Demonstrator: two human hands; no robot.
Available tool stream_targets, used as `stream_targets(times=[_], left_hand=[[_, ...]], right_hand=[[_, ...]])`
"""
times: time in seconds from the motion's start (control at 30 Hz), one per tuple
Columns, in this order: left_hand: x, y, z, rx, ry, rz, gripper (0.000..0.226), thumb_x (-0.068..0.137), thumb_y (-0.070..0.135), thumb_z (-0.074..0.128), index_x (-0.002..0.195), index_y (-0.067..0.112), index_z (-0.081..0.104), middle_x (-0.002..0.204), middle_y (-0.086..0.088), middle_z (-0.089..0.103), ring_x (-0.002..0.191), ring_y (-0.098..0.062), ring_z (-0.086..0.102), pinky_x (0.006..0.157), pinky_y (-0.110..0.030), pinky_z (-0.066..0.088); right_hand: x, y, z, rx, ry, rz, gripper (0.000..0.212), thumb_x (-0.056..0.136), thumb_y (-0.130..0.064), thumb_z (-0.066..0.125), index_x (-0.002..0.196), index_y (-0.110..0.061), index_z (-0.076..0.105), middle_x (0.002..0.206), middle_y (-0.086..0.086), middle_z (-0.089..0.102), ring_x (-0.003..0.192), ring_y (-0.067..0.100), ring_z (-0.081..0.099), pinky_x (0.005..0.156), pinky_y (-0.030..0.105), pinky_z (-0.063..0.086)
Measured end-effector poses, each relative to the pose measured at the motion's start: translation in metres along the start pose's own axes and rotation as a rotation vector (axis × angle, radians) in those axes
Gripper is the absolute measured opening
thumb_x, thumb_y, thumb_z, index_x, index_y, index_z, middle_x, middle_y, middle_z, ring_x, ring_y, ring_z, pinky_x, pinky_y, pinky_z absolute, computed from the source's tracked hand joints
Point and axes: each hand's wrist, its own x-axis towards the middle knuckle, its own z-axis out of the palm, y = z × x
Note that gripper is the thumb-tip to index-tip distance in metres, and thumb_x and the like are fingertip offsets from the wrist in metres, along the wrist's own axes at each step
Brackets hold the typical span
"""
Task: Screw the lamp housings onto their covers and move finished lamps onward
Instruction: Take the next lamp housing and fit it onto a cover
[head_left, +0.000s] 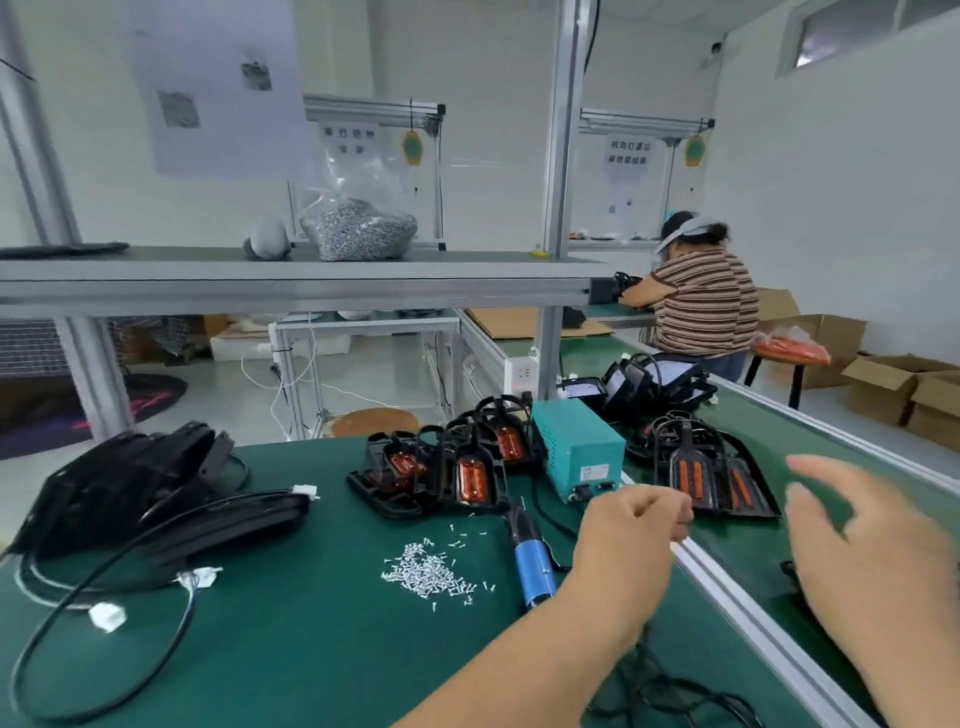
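Observation:
A lamp (714, 480) with orange lenses in a black frame lies on the green belt at the right. My right hand (872, 561) hovers just right of it, fingers spread and blurred, holding nothing. My left hand (631, 535) hangs over the table's right edge with fingers loosely curled; nothing shows in it. Several black lamp housings (447, 470) with orange lenses stand at the table's middle. Black covers (145, 488) with cables are stacked at the left. Several small silver screws (426, 571) lie in a loose pile. The blue electric screwdriver (527, 551) lies flat beside my left forearm.
A teal power box (579, 449) stands between the housings and the belt. More lamps (649, 387) lie farther up the belt, where a person (696, 296) in a striped shirt sits. A bag of screws (358, 231) rests on the shelf above. Cardboard boxes (904, 389) stand at the far right.

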Motion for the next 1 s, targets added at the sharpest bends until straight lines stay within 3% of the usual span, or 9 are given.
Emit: stream_targets(times=[0.13,0.23,0.37,0.43,0.5,0.57,0.67,0.83,1.0], left_hand=[[-0.014,-0.001,-0.067,0.090,0.139,0.109,0.027,0.093,0.023,0.055,0.080,0.035,0.075,0.077,0.006,0.072,0.066,-0.006,0.056,0.066,-0.027,0.048],[-0.028,-0.009,-0.124,0.172,0.269,0.129,0.028,0.095,0.021,0.052,0.079,0.032,0.073,0.071,0.001,0.069,0.053,-0.003,0.048,0.053,-0.023,0.040],[-0.051,-0.027,-0.197,0.420,0.389,0.075,0.032,0.094,0.023,0.051,0.077,0.045,0.068,0.073,0.015,0.065,0.054,0.000,0.049,0.053,-0.016,0.036],[-0.060,-0.037,-0.232,0.552,0.468,0.050,0.031,0.094,0.027,0.053,0.078,0.051,0.065,0.087,0.023,0.063,0.068,0.002,0.056,0.056,-0.012,0.040],[-0.063,-0.045,-0.267,0.694,0.575,0.027,0.023,0.094,0.028,0.054,0.081,0.044,0.063,0.096,0.023,0.063,0.085,0.001,0.059,0.070,-0.019,0.049],[-0.059,-0.053,-0.302,0.946,0.675,-0.028,0.017,0.097,0.030,0.053,0.108,0.038,0.063,0.118,0.021,0.061,0.112,-0.007,0.054,0.092,-0.028,0.045],[-0.045,-0.068,-0.343,1.261,0.710,-0.117,0.043,0.099,0.036,0.050,0.141,0.025,0.046,0.144,0.013,0.045,0.134,-0.013,0.036,0.106,-0.029,0.031],[-0.019,-0.073,-0.355,1.563,0.604,-0.164,0.044,0.096,0.044,0.052,0.136,0.027,0.043,0.133,0.009,0.050,0.127,-0.017,0.041,0.103,-0.033,0.025],[-0.011,-0.064,-0.351,1.591,0.493,-0.243,0.027,0.094,0.013,0.051,0.118,0.023,0.058,0.118,0.004,0.054,0.114,-0.020,0.047,0.084,-0.031,0.034]], right_hand=[[-0.034,-0.072,0.073,0.218,-0.360,-0.130,0.026,0.097,-0.011,0.057,0.112,-0.026,0.073,0.096,-0.021,0.065,0.096,0.006,0.064,0.080,0.008,0.040],[-0.060,-0.108,0.119,0.292,-0.532,-0.210,0.036,0.101,-0.004,0.048,0.120,-0.024,0.070,0.106,-0.017,0.066,0.097,-0.005,0.060,0.079,-0.001,0.039],[-0.092,-0.135,0.162,0.348,-0.787,-0.256,0.038,0.100,-0.010,0.053,0.131,-0.030,0.063,0.120,-0.018,0.064,0.107,-0.006,0.059,0.088,0.005,0.043],[-0.107,-0.140,0.177,0.348,-0.893,-0.267,0.043,0.099,-0.014,0.055,0.136,-0.035,0.056,0.125,-0.024,0.059,0.116,-0.005,0.055,0.101,0.014,0.042],[-0.122,-0.142,0.188,0.334,-0.961,-0.235,0.044,0.097,-0.016,0.057,0.134,-0.040,0.055,0.123,-0.027,0.057,0.119,-0.007,0.052,0.106,0.017,0.039],[-0.133,-0.142,0.199,0.344,-1.000,-0.162,0.041,0.096,-0.015,0.058,0.124,-0.044,0.057,0.119,-0.026,0.061,0.114,-0.011,0.055,0.102,0.014,0.041],[-0.146,-0.144,0.208,0.357,-1.061,-0.030,0.036,0.094,-0.014,0.060,0.113,-0.044,0.061,0.111,-0.025,0.066,0.105,-0.015,0.059,0.087,-0.001,0.037],[-0.156,-0.149,0.216,0.397,-1.125,0.068,0.031,0.091,-0.012,0.062,0.106,-0.038,0.065,0.105,-0.018,0.072,0.101,-0.011,0.064,0.099,0.007,0.041],[-0.157,-0.151,0.221,0.452,-1.121,0.144,0.028,0.093,-0.006,0.061,0.104,-0.031,0.065,0.104,-0.016,0.072,0.098,-0.010,0.065,0.095,0.007,0.044]])
